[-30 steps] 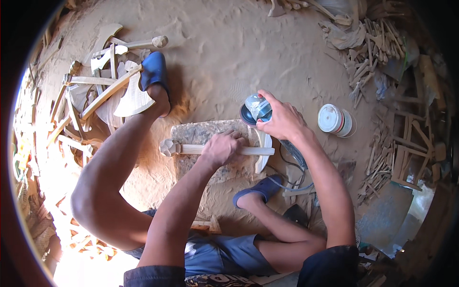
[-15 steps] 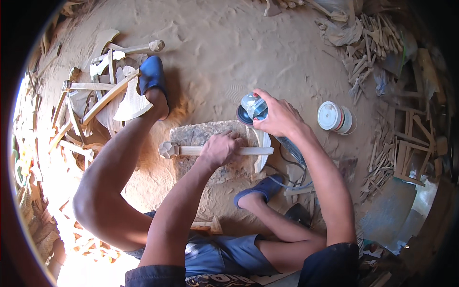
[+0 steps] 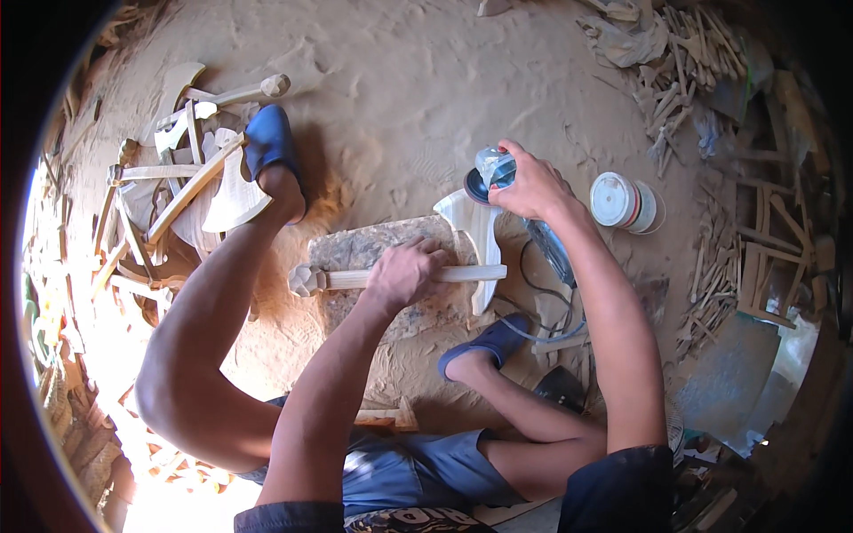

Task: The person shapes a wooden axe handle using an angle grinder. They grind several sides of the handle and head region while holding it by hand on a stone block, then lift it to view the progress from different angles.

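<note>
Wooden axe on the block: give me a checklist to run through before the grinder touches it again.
1. Left hand grips the handle of the wooden axe, pinning it on the stone block: ok.
2. Right hand wrapped around the angle grinder: ok.
3. Left fingers apart from the disc: ok.
4. Power cord lies looped beside the axe head and right foot: not ok.
5. Disc spinning: cannot tell.
6. Feet in open blue clogs, legs bare: not ok.

Open sand [image 3: 373,98] ahead, wooden axes pile [image 3: 178,178] left, tape roll [image 3: 622,202] right
</note>
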